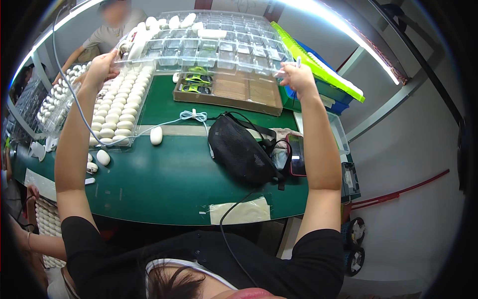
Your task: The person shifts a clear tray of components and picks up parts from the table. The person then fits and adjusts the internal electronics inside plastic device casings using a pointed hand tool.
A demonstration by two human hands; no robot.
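My two hands hold a clear plastic compartment tray point(219, 61) by its near corners, raised above the far part of the table. My left hand point(102, 70) is closed on the left corner, my right hand point(298, 79) on the right one. Several white rounded pieces point(188, 20) lie in or show through the tray's far left part; most other cells look vacant. Beneath my left hand a second clear tray holds rows of white oval pieces point(127, 118). Below the raised tray sits a brown divided box point(239, 92) with green toy cars point(196, 89) in it.
A black mesh bag point(239, 149) and a red-edged phone point(297, 155) lie on the green table point(149, 194). Loose white pieces point(156, 135) and a pale cable point(172, 122) are nearby. Bright green and blue bins point(323, 65) stand right. A co-worker point(117, 27) is at the far left.
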